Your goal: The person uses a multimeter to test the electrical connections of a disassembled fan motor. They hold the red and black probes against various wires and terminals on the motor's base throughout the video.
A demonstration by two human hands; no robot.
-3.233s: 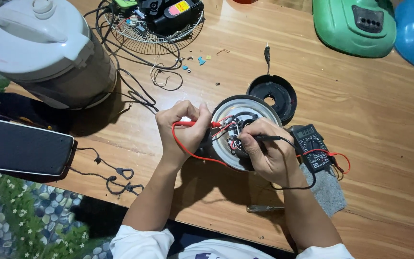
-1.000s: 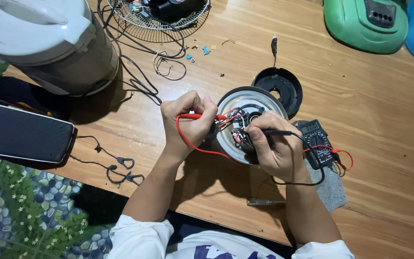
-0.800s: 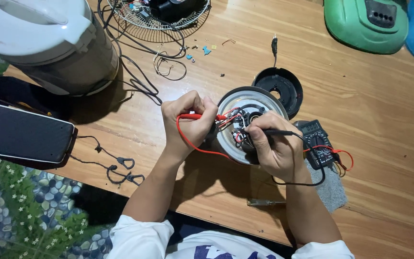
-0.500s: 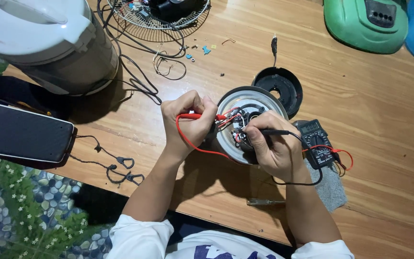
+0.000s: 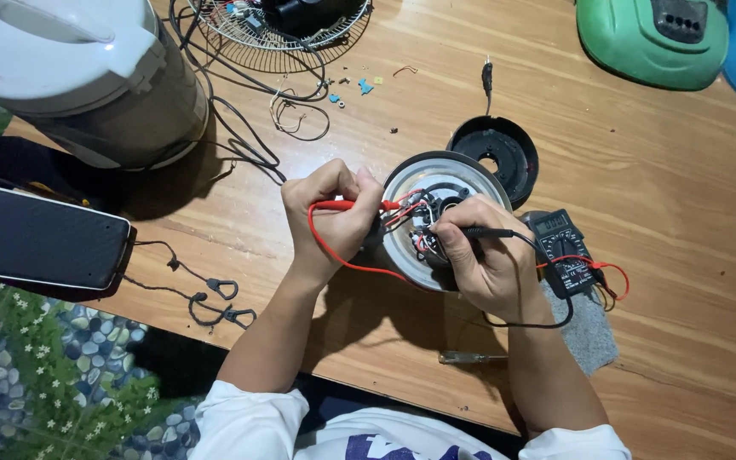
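Left hand pinches the red probe, right hand grips the black probe, both tips pressed into the round base's wiring, meter alongside for reading.

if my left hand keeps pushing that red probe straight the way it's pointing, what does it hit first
Most likely the tangle of wires in the middle of the round metal base. The left hand aims the red probe rightward, its tip already among them. Beyond sits the right hand; depth is hard to judge.

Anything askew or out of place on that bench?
Small loose bits lie scattered on the wooden table near the wire fan guard. A screwdriver sits near the table's front edge.
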